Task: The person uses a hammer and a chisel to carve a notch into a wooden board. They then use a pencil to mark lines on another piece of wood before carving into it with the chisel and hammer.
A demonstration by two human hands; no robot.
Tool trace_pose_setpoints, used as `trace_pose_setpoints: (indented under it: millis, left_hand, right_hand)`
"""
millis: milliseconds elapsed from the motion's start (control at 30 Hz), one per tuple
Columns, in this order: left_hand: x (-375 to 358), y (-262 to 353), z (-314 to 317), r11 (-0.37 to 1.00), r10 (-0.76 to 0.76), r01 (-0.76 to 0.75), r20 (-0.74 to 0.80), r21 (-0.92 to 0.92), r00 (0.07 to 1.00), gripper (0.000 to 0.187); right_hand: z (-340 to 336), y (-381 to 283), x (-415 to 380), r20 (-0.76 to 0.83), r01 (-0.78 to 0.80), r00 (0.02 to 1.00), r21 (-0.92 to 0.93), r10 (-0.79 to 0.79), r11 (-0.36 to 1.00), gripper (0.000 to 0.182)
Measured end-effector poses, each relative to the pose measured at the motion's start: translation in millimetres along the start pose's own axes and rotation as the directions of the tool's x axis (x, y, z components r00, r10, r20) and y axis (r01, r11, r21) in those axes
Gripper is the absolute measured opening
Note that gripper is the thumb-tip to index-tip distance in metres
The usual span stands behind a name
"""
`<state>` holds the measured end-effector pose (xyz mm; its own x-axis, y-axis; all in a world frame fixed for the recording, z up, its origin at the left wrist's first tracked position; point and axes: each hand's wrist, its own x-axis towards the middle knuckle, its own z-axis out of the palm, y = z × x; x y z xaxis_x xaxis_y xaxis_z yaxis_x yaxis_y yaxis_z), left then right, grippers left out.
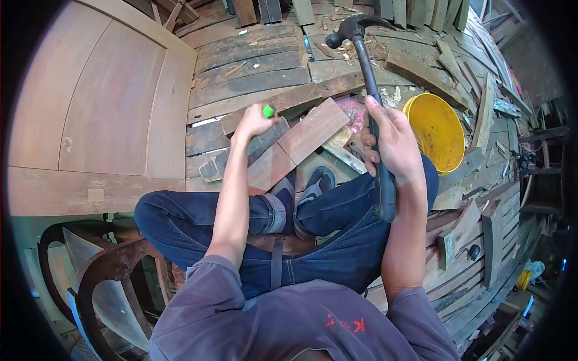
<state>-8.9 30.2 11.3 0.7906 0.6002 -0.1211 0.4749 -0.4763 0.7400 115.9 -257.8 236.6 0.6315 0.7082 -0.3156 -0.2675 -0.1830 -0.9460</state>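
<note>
My right hand (394,141) is closed around the dark handle of a claw hammer (368,69), which is raised with its metal head at the top. My left hand (253,122) forms a fist on a green-handled tool (268,111). Only the green end shows above the fist; whatever lies below is hidden or blurred. Under and beside the left hand, a flat reddish-brown wooden board (313,132) slants across the floor by my feet. A longer rough beam (295,97) lies just beyond it.
A yellow bucket (435,123) stands right of my right hand. At the left is a large wooden panel (114,102), with a curved dark wooden frame (111,262) below it. Loose planks (424,75) and wood chips litter the slatted floor (250,63).
</note>
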Motion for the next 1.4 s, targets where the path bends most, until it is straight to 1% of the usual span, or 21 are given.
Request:
trace_pose_setpoints:
  millis: [33,133,167,300,400,433,533,567,667,767,933,1000,1033,1133,1233,1267,1400]
  left_hand:
    - [2,-13,8,0.988,-0.076,0.066,0.069,0.136,0.995,0.036]
    - [-10,-16,19,0.948,-0.151,0.111,0.113,0.299,0.982,0.044]
    - [-11,-22,23,0.945,-0.149,0.113,0.097,0.307,0.984,0.048]
    - [-9,-53,44,0.983,-0.133,0.109,0.163,0.150,0.978,0.047]
    - [-15,-54,56,0.961,-0.159,0.111,0.177,0.254,0.971,0.049]
    - [-18,-52,61,0.946,-0.195,0.142,0.161,0.291,0.967,0.052]
    - [-27,-42,65,0.961,-0.127,0.082,0.159,0.264,0.979,0.054]
    - [-26,-45,66,0.973,-0.139,0.102,0.176,0.205,0.975,0.053]
    - [-22,-51,67,0.957,-0.175,0.124,0.182,0.262,0.968,0.054]
    - [-23,-52,65,0.966,-0.178,0.136,0.187,0.219,0.966,0.054]
    - [-13,-63,69,0.961,-0.200,0.152,0.202,0.233,0.959,0.053]
    - [-13,-58,65,0.955,-0.209,0.157,0.196,0.251,0.958,0.054]
    - [-13,-55,65,0.946,-0.238,0.182,0.193,0.268,0.952,0.059]
    - [-18,-35,57,0.919,-0.271,0.201,0.170,0.340,0.948,0.062]
    - [-21,-23,55,0.891,-0.319,0.256,0.115,0.375,0.941,0.062]
    - [-21,-15,52,0.883,-0.330,0.272,0.092,0.383,0.940,0.063]
    - [-26,12,43,0.873,-0.302,0.269,0.018,0.406,0.953,0.065]
  right_hand:
    - [0,1,1,0.008,0.007,1.000,-0.001,-0.007,1.000,0.039]
    - [-1,4,2,0.035,0.026,0.999,-0.007,-0.026,1.000,0.039]
    - [0,4,2,0.045,0.032,0.999,-0.010,-0.031,0.999,0.039]
    - [3,2,0,0.041,0.016,0.999,-0.030,-0.015,0.999,0.039]
    - [4,3,1,0.034,0.018,0.999,-0.042,-0.016,0.999,0.039]
    - [5,4,1,0.032,0.018,0.999,-0.045,-0.016,0.999,0.039]
    - [5,5,2,0.022,0.012,1.000,-0.053,-0.011,0.999,0.038]
    - [5,6,2,0.018,0.008,1.000,-0.055,-0.007,0.998,0.038]
    - [4,6,3,0.033,0.020,0.999,-0.058,-0.018,0.998,0.038]
    - [4,5,3,0.022,0.010,1.000,-0.072,-0.009,0.997,0.037]
    - [4,2,1,0.025,-0.005,1.000,-0.047,0.006,0.999,0.034]
    - [3,3,2,0.018,-0.017,1.000,-0.053,0.018,0.998,0.034]
    - [2,5,4,0.032,-0.011,0.999,-0.028,0.011,1.000,0.034]
    - [3,2,2,0.023,-0.020,1.000,-0.039,0.021,0.999,0.033]
    - [0,4,2,0.048,0.024,0.999,-0.051,-0.021,0.998,0.033]
    - [0,4,1,0.039,0.011,0.999,-0.048,-0.009,0.999,0.034]
    - [1,1,-1,0.011,-0.007,1.000,-0.071,0.007,0.997,0.035]
